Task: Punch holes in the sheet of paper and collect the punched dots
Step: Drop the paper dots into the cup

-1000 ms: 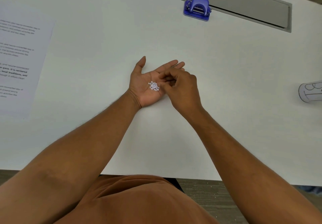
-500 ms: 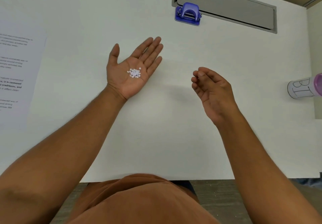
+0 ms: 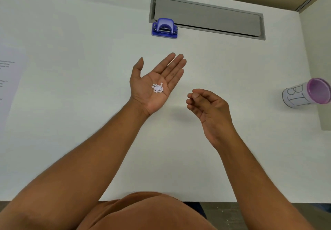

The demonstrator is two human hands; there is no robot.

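Observation:
My left hand [image 3: 143, 88] lies palm up above the middle of the white desk, fingers stretched flat. A small heap of white punched dots [image 3: 157, 88] rests in its palm. To its right and a little nearer to me, my right hand [image 3: 209, 109] hovers with loosely curled fingers and nothing in it, a short gap away from the left. The blue hole punch [image 3: 164, 28] stands beyond the left hand at the back of the desk. The printed sheet of paper [image 3: 9, 86] lies at the far left edge, cut off by the frame.
A white cup with a pink rim [image 3: 304, 93] and hand-drawn letters lies on its side at the right edge. A grey metal cable hatch [image 3: 206, 18] is set into the desk behind the punch. The desk's near edge [image 3: 197, 200] runs just in front of my body.
My right hand has drawn back from the left palm, where its fingertips were at the dots, and moved right. The left hand has opened flat, with the dots still in it.

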